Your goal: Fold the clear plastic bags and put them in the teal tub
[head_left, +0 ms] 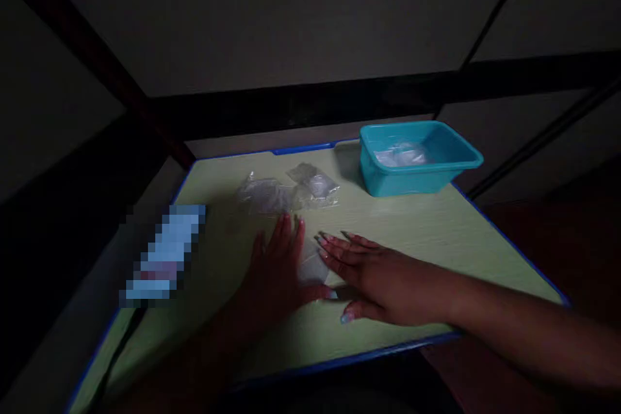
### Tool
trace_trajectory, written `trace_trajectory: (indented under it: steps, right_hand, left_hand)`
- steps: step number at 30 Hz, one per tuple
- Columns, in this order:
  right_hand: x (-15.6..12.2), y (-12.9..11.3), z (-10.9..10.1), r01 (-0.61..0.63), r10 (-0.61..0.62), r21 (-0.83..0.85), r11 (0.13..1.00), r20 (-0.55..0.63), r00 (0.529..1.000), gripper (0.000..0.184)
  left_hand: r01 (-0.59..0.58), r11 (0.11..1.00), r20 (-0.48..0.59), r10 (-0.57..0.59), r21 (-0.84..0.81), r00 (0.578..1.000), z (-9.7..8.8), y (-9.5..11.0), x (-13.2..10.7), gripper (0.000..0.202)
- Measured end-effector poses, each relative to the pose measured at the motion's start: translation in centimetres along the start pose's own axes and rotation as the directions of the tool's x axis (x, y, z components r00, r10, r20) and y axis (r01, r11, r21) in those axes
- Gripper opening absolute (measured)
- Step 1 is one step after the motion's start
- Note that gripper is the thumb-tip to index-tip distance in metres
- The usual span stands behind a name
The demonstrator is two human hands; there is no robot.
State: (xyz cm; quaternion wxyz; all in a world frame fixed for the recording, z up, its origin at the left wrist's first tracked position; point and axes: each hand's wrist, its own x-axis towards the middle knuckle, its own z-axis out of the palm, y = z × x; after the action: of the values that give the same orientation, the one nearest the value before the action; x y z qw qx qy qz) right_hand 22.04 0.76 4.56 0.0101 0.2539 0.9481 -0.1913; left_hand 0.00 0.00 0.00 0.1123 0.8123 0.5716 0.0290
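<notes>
Both my hands lie flat on a pale green table (436, 233) with a blue rim. My left hand (274, 272) has its fingers stretched forward. My right hand (373, 275) reaches in from the right with fingers spread, pointing left. Between the two hands lies a small clear plastic bag (313, 265), pressed flat under the fingertips of both. Further back on the table sit more clear plastic bags (286, 193) in a loose heap, apart from my hands.
A teal plastic tub (417, 158) stands at the table's back right corner with clear plastic inside. A blurred-out light blue object (165, 252) lies near the left edge. The room is dim, with a dark rail behind the table.
</notes>
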Motion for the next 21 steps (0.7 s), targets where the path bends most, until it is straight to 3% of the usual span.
trace_trajectory:
  steps: [4,6,8,11,14,17,21]
  right_hand:
    - [-0.3,-0.3,-1.6,0.152,-0.149,0.043,0.987,-0.068,0.987,0.049]
    - [-0.4,-0.3,-1.8,0.198,-0.195,0.062,0.978,-0.051,0.979,0.041]
    - [-0.5,-0.2,-1.5,0.209,-0.208,0.062,0.976,-0.014,0.978,0.038]
    - [-0.3,0.1,-0.8,0.2,-0.201,0.054,0.978,0.016,0.979,0.041]
    - [0.0,0.3,-0.4,0.189,-0.191,0.054,0.981,0.027,0.981,0.046]
    - [0.3,0.6,-0.2,0.183,-0.184,0.052,0.982,0.023,0.983,0.045]
    - [0.5,0.8,0.1,0.186,-0.185,0.07,0.98,-0.021,0.982,0.047]
  left_hand:
    - [-0.001,0.966,-0.211,-0.055,-0.257,0.976,-0.7,-1.6,0.2,0.064]
    - [-0.056,0.908,-0.341,-0.099,-0.416,0.935,-1.3,-2.1,0.3,0.061]
    - [-0.117,0.814,-0.383,-0.136,-0.569,0.914,-1.9,-2.2,0.4,0.066]
    - [-0.135,0.624,-0.288,-0.151,-0.77,0.946,-2.3,-1.7,0.7,0.081]
    - [-0.055,0.483,-0.123,-0.11,-0.874,0.986,-1.7,-1.0,1.1,0.093]
    - [0.011,0.476,-0.023,-0.067,-0.879,0.998,-0.5,-1.0,1.4,0.096]
    - [0.016,0.55,0.001,-0.028,-0.835,1.0,0.1,-1.6,1.5,0.087]
